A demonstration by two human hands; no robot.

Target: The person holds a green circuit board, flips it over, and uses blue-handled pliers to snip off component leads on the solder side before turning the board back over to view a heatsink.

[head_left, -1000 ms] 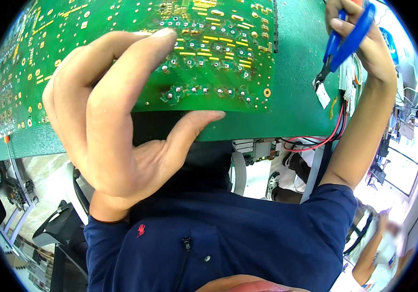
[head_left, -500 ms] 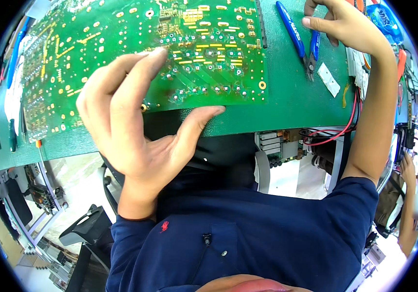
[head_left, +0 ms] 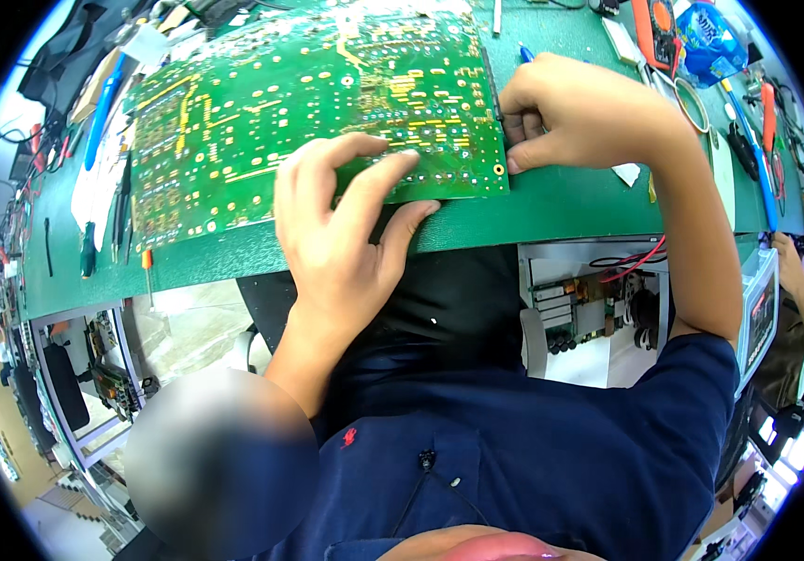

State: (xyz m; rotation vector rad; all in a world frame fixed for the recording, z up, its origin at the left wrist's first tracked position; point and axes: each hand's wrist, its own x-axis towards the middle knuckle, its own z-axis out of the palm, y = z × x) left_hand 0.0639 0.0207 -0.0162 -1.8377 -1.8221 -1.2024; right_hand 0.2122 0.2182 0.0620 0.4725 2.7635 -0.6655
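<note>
A large green circuit board [head_left: 271,112] lies on the bench with gold pads and rows of solder points facing up. My left hand [head_left: 341,220] is at its near edge, fingers bent and spread over the surface. Its thumb is apart from the fingers, just off that edge; firm contact cannot be told. At the board's right edge, my right hand [head_left: 570,117] is closed, with curled fingers and thumb against the edge by the corner. A blue-handled cutter shows only a handle tip [head_left: 526,54] beyond this hand, which hides the rest.
An orange-handled screwdriver [head_left: 147,262] sits at the front edge of the green bench mat [head_left: 458,229]. Tweezers [head_left: 122,201] and a blue pen-like tool [head_left: 105,112] lie left. A blue packet [head_left: 709,42] and a solder-like coil [head_left: 692,105] are right. Another person's hand [head_left: 792,262] shows far right.
My right hand has come left and nearer, from beside the cutter to the board's right edge. My left hand has shifted right along the near edge. The whole view has shifted.
</note>
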